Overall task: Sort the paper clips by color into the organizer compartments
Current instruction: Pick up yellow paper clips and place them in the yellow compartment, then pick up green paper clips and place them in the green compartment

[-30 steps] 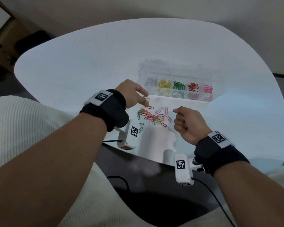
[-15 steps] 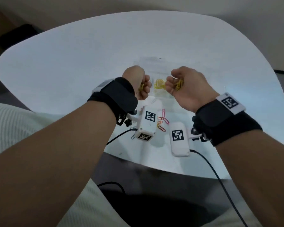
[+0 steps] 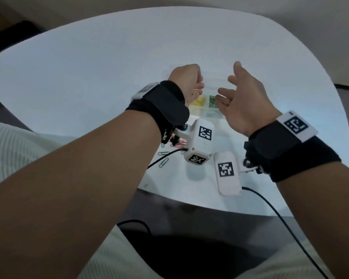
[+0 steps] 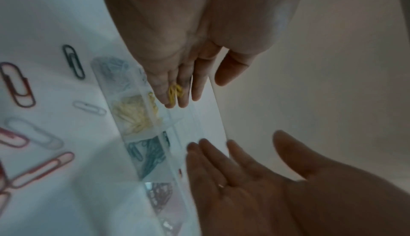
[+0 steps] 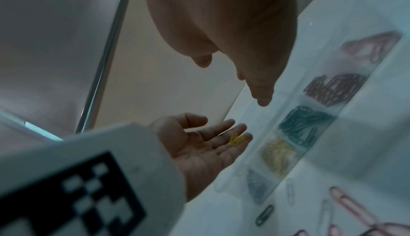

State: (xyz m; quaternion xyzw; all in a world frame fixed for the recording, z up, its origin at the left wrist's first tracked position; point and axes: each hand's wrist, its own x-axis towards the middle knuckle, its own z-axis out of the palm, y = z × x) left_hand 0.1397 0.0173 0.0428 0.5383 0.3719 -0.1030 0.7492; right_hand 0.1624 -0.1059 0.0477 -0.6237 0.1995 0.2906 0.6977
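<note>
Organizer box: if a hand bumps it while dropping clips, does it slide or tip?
The organizer looks thin, clear plastic, low and flat, so tipping seems unlikely. On the smooth white table it would probably slide. Its clip piles look light, adding little anchoring.

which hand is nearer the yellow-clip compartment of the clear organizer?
Left. The left hand, yellow paper clips on its fingers, hovers right over the yellow-clip compartment; the open right hand is over the green and red compartments.

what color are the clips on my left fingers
Yellow clips on the left hand; clearest in the left wrist view.
</note>
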